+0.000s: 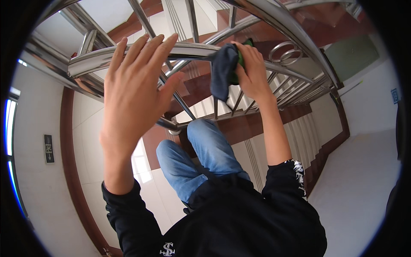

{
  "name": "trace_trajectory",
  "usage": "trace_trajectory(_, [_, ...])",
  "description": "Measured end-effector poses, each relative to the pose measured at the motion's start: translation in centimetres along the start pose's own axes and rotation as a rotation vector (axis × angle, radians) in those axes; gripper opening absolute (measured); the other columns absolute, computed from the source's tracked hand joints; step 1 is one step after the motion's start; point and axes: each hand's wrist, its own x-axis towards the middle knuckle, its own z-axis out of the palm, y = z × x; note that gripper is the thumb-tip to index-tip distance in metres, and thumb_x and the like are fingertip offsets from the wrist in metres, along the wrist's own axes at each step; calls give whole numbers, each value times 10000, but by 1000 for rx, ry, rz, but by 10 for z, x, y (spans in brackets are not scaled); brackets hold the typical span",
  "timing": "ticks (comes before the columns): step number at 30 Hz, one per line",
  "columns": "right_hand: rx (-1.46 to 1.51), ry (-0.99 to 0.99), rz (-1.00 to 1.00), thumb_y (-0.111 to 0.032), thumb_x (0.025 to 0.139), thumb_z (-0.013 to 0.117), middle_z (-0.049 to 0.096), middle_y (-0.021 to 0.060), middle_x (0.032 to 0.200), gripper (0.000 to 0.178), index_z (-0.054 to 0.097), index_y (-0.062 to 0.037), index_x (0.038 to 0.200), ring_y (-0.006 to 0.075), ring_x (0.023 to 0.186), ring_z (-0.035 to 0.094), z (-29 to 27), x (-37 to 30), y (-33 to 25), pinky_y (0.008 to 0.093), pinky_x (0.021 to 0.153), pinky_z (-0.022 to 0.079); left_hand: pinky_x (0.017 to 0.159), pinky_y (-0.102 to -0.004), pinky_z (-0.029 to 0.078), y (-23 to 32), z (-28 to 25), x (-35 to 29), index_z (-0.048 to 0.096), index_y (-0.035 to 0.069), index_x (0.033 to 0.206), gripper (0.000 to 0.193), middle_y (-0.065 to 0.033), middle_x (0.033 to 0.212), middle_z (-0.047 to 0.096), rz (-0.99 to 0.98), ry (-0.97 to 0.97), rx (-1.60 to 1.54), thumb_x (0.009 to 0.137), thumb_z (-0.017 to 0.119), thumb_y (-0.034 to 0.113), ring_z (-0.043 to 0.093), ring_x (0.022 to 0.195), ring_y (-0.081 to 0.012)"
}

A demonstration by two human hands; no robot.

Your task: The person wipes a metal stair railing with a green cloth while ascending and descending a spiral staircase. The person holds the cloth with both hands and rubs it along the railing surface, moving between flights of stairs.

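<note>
My left hand [135, 94] is spread flat, palm down, with the fingers apart. It hovers over or rests beside the curved end of a shiny metal handrail [90, 62]; whether it touches the rail cannot be seen. My right hand [255, 79] grips a crumpled cloth [223, 70], dark blue-grey with a green part by the fingers. This cloth lies against the handrail and hangs down over its near side. Part of the rail under the cloth and right hand is hidden.
Upright metal bars [182, 100] stand below the rail, with metal rings [286, 52] farther right. Light stairs with dark red edges [306, 132] descend beyond. A white wall with a dark sign [49, 149] is at left. My bent knees [209, 137] are close to the railing.
</note>
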Motion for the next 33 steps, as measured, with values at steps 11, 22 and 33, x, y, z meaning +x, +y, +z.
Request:
trace_trajectory(11, [49, 158, -91, -436, 611, 766, 697, 149, 764, 432, 698, -31, 742, 306, 697, 704, 71, 108, -150, 410, 655, 559, 622, -441, 535, -89, 1, 18, 681, 98, 1171, 235, -101, 813, 687, 276, 153, 582, 1040, 508, 189, 683, 742, -310])
trace_trajectory(22, [-76, 448, -67, -525, 714, 722, 654, 105, 735, 451, 686, -98, 854, 343, 680, 662, 51, 33, -29, 450, 634, 520, 478, -406, 438, -66, 0, 23, 642, 94, 591, 626, -98, 503, 569, -191, 26, 394, 1080, 396, 399, 580, 440, -257])
trace_trajectory(33, [-324, 662, 93, -384, 741, 728, 637, 144, 777, 316, 664, -89, 834, 363, 704, 615, 81, 19, -18, 479, 630, 445, 486, -445, 460, -56, 11, 26, 622, 59, 533, 555, -136, 476, 542, -291, 101, 359, 993, 429, 303, 578, 435, -295])
